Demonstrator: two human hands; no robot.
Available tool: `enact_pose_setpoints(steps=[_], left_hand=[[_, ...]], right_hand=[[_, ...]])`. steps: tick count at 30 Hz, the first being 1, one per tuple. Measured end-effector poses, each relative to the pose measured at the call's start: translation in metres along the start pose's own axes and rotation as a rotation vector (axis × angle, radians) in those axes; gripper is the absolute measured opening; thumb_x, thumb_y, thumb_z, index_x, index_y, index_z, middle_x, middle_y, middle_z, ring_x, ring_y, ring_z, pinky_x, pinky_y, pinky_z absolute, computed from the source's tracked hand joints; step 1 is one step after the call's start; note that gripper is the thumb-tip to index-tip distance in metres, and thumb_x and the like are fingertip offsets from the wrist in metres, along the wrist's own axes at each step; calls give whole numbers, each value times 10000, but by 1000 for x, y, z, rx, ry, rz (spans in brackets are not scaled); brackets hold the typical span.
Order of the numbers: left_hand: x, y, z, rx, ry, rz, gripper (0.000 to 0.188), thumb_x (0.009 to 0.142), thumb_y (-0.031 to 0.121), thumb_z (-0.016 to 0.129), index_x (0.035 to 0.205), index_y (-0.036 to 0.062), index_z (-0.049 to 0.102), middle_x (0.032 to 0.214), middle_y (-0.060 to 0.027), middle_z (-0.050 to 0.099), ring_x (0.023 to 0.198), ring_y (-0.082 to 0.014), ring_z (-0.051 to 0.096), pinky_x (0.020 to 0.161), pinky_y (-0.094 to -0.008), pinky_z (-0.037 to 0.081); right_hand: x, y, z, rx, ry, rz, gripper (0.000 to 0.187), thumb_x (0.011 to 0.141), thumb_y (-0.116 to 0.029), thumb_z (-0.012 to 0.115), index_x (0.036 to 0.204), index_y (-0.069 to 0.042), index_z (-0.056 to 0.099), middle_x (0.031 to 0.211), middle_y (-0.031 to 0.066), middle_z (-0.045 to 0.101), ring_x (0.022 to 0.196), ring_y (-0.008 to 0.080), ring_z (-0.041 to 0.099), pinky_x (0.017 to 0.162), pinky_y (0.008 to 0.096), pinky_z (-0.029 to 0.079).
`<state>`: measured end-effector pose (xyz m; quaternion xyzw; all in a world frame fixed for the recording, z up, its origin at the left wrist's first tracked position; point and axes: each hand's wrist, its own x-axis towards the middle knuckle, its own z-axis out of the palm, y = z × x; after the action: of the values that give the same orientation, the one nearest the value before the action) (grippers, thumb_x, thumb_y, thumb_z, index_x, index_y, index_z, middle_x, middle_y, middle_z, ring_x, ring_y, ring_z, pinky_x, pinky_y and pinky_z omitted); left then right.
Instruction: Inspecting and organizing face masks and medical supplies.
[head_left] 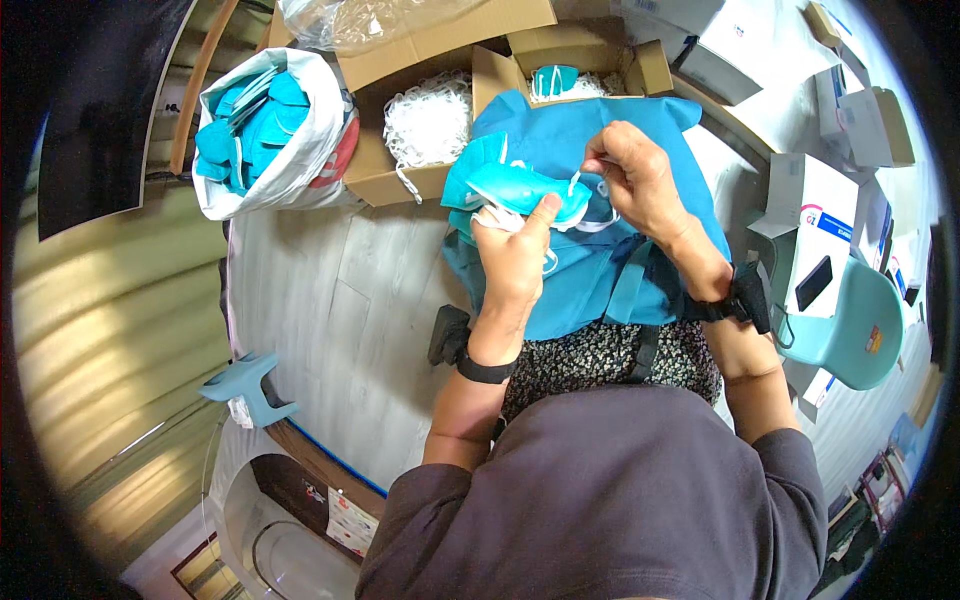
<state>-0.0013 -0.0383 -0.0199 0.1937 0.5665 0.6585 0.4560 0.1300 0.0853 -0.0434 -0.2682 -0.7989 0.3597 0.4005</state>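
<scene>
My left hand (510,255) is closed on a turquoise folded face mask (525,192), its thumb pressed on the near side. Another turquoise mask (468,170) fans out behind it, and white elastic loops hang around the fingers. To the right, my right hand (640,185) is closed in a pinch on a thin white elastic strap (573,184) by the mask's right end. Under both hands, a blue-teal cloth (570,305) lies over my lap.
A white bag (335,125) full of turquoise masks (265,130) stands at the far left. Beside it, a cardboard box (370,165) holds piled white elastic loops (430,120). Another box (650,70) contains a mask and loops. At right is a teal chair (865,325) among white cartons (820,215).
</scene>
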Motion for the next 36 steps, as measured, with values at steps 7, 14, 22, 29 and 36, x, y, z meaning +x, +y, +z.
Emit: enact_pose_setpoints(steps=[7,14,22,29,36], left_hand=[[-19,46,-12,-9,76,-6,86,919,-22,611,920,54,570,674,42,522,429,1,311,393,-203,202],[-10,24,-37,-364,-272,-312,93,991,148,576,999,55,575,645,5,532,382,-13,243,363,-213,178],[-11,43,-30,-20,-184,-81,257,937,203,676,1048,-26,646,922,-49,645,484,-8,400,417,-195,271],[-6,21,-19,345,-65,161,154,886,51,708,784,18,597,633,83,459,566,4,349,462,-211,257],[-11,16,-16,436,-51,292,111,871,46,726,825,-1,637,656,62,511,579,-7,409,474,-211,306]], right_hand=[[-1,51,-48,-110,127,236,132,774,34,688,879,-30,639,801,106,628,756,271,602,716,358,496],[0,-20,-15,326,-197,9,459,814,-127,718,1250,-49,599,1258,101,619,1172,253,561,1072,400,386],[0,-12,-23,674,-236,469,220,946,-115,624,1124,15,632,1021,23,676,932,78,586,855,256,485],[3,-21,-8,-121,137,92,185,812,-120,731,959,-38,653,902,90,674,878,215,639,806,355,478],[-1,-9,3,-134,-8,-87,124,768,-105,723,793,-63,609,764,81,620,766,280,598,774,390,424]])
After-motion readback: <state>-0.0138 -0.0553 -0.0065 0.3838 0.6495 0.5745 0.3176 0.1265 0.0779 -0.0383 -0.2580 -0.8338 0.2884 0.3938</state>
